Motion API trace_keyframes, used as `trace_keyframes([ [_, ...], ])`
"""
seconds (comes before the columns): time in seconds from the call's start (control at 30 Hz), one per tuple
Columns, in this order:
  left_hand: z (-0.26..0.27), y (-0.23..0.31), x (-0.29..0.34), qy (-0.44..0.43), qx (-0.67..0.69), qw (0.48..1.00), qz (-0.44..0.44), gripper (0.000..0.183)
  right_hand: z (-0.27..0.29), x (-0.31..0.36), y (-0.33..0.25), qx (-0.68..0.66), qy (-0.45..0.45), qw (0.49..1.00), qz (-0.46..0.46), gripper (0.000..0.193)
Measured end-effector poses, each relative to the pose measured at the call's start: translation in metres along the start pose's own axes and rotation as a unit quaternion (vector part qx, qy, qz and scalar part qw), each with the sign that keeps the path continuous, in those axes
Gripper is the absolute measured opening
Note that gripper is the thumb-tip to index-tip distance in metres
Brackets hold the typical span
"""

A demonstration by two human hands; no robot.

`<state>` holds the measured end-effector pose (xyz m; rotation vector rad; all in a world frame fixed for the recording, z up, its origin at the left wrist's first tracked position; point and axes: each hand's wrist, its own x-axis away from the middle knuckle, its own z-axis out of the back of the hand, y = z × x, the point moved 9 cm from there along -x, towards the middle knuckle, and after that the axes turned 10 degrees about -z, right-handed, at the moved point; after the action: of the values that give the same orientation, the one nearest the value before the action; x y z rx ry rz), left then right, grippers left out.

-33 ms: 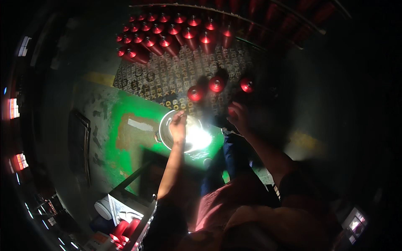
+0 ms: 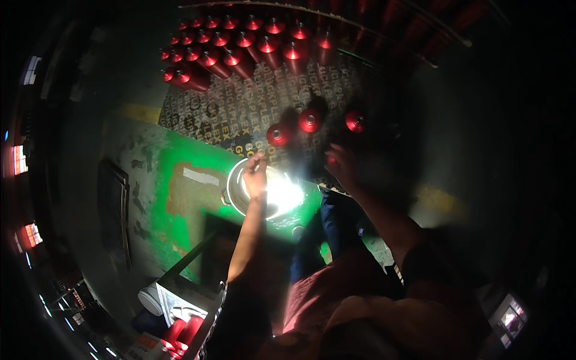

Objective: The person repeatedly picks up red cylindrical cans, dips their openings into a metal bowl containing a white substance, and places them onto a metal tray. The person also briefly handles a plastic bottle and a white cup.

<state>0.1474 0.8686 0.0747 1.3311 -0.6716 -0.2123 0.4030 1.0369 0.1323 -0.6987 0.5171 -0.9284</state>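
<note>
The left hand [image 2: 255,174] is over the bucket [image 2: 234,195], the right hand [image 2: 343,167] right of it at a red object [image 2: 332,161]; I cannot tell either's grip. Beyond the bucket stand three red bottles [image 2: 309,121].

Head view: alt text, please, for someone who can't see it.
A person's left hand is over a round, brightly lit container; the right hand, in shadow, is at something red. Beyond stand three red bottles, with a larger group behind.

Worn green floor [image 2: 170,157], yellow stripe [image 2: 140,112], bright window [image 2: 20,159] at left rim, harsh glare [image 2: 284,195] near centre, dark elsewhere.
</note>
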Motion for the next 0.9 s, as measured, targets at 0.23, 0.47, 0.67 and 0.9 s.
trace_keyframes([
  [0.23,-0.11,0.009,-0.082,-0.043,-0.1,0.952,-0.287,0.02,-0.046,-0.016,0.079,-0.1,-0.107,0.988,-0.052,0.024],
  [0.47,-0.134,0.009,-0.079,-0.102,0.087,0.969,-0.208,0.05,0.015,-0.017,0.119,-0.157,0.072,0.93,-0.325,0.05],
  [0.67,-0.209,-0.008,-0.05,-0.399,-0.358,0.781,-0.322,0.035,0.038,-0.053,0.138,-0.145,-0.002,0.92,-0.364,0.052],
  [0.9,-0.187,0.002,-0.035,-0.337,-0.263,0.845,-0.32,0.024,0.045,-0.06,0.117,-0.097,0.013,0.967,-0.237,0.033],
])
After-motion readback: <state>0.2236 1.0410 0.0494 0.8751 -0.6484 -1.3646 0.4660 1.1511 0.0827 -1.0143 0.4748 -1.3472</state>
